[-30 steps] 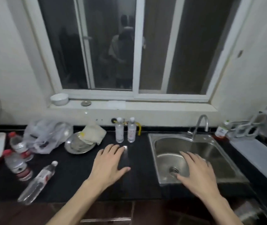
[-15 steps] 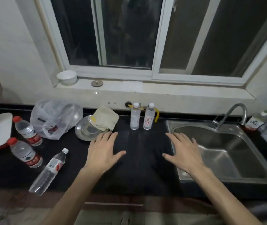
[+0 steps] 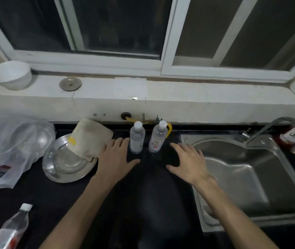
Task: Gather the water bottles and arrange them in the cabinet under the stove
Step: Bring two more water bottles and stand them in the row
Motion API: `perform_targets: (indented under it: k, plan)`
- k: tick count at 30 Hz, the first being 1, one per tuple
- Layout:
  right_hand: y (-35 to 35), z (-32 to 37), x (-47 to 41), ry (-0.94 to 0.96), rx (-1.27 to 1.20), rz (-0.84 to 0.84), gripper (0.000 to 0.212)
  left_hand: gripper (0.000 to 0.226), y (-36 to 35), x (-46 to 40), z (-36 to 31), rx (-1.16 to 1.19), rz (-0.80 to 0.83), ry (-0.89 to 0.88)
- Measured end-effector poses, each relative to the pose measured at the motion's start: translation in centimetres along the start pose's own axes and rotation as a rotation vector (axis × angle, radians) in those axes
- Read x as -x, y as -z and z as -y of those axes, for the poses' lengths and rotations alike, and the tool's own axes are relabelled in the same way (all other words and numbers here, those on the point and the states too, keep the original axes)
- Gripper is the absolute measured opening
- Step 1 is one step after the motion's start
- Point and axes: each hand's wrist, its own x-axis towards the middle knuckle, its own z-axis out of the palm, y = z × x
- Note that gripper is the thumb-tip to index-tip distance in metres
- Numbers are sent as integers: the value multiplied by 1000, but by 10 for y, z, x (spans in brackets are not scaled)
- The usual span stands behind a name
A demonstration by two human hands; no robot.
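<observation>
Two small clear water bottles with white caps stand upright at the back of the black counter: the left bottle [image 3: 137, 138] and the right bottle [image 3: 158, 137], which has red print. My left hand [image 3: 115, 159] is spread open just left of the left bottle, fingertips beside it. Just right of the right bottle, my right hand [image 3: 188, 161] is spread open and holds nothing. A third bottle [image 3: 12, 229] with a red label lies tilted at the bottom left. The cabinet is out of view.
A steel plate [image 3: 62, 164] with a folded cloth [image 3: 89, 139] sits left of my left hand. A plastic bag [image 3: 8, 150] lies further left. The steel sink [image 3: 247, 178] and faucet [image 3: 277, 130] fill the right. A white bowl [image 3: 10, 74] stands on the windowsill.
Both hands have moved forward and closer together toward the two upright bottles. The view has dipped down and closer to the counter; the red-capped bottles at the left have left the frame.
</observation>
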Motion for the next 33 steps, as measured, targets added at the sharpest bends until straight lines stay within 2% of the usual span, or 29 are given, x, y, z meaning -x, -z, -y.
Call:
perform_targets:
  k: [3,8,13,20,33]
  plan:
    - [-3,-1,-42,-13,-57,18,99,96,-15,-38,4,99,22,22]
    - [-22,-1,-106,-3,-394,-29,111,103,-47,-88,12,367,87,63]
    - [-45,5,-143,-49,-644,-10,104,107,-64,-105,8,509,100,109]
    - [-72,-4,-155,-40,-698,-56,69,85,-79,-113,9,621,88,105]
    - [-59,-11,-140,-25,-716,-132,63,76,-76,-117,-1,712,81,146]
